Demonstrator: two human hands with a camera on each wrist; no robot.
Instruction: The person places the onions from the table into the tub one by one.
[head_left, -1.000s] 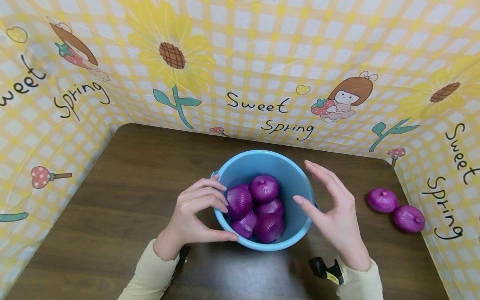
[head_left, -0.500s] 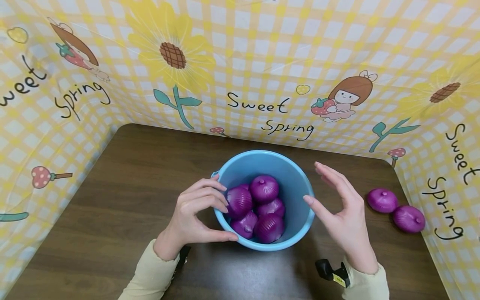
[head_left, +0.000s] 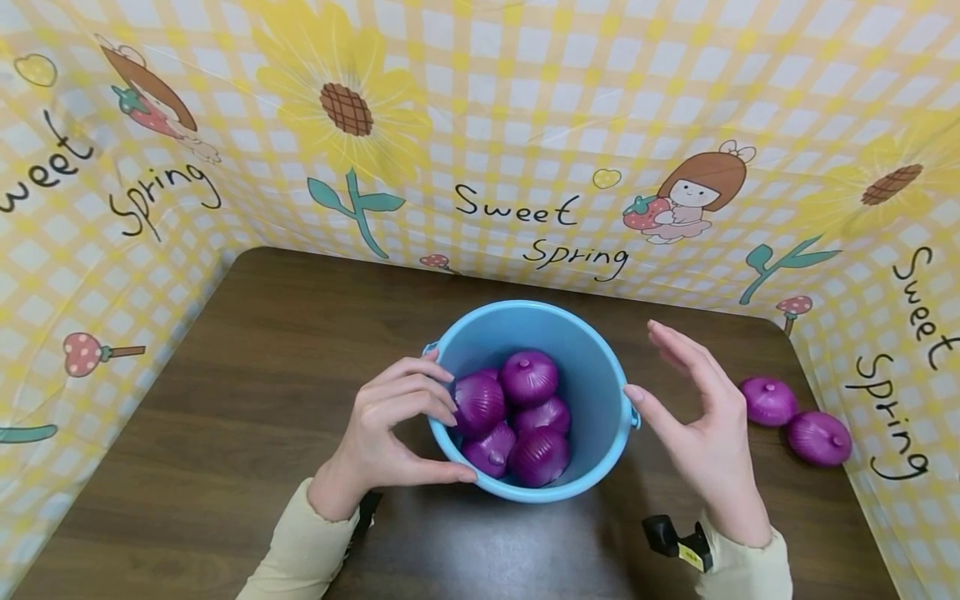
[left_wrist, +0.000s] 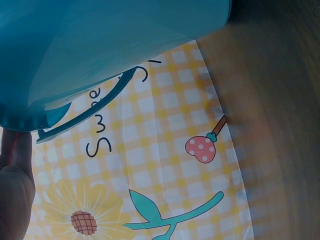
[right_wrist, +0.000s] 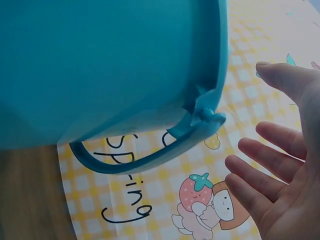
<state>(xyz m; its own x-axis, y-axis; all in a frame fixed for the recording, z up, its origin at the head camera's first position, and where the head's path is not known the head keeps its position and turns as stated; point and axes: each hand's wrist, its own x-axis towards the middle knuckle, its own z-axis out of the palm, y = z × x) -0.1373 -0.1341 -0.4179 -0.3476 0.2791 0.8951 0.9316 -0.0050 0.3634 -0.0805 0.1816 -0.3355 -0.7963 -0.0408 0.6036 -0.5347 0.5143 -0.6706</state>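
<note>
A soft yellow-and-white checked cloth point(head_left: 510, 100) printed with flowers and lettering rises behind a dark brown, wood-grained bench point(head_left: 187, 433).

The person's left grip point(head_left: 377, 421) is bent over the near-left edge of a round, sky-blue plastic bucket point(head_left: 588, 375), its fingers inside the rim and its thumb outside at the front, so the edge is pinched between them, probably to keep the bucket steady. The right grip point(head_left: 701, 437) is spread, thumb well apart from the fingers. From above, its thumb tip overlaps the opposite rim, but the right wrist view shows a gap, so it holds nothing; the wide curve seems shaped to the bucket's round side.

Between the two grips the bucket stands, seemingly upright, and directly beside the left fingertips glossy purple onions point(head_left: 528, 377) lie heaped on its floor. Five show well, with a sliver of another behind; they lean together, presumably because the walls gather them. The bucket's slim blue handle point(right_wrist: 155, 159) hangs low against the far side, beyond both grips, which leaves the opening unblocked.

Farther out, to the right of the right grip, two more purple onions point(head_left: 819, 438) sit side by side near the bench's edge, well apart from the bucket and touched by neither grip.
</note>
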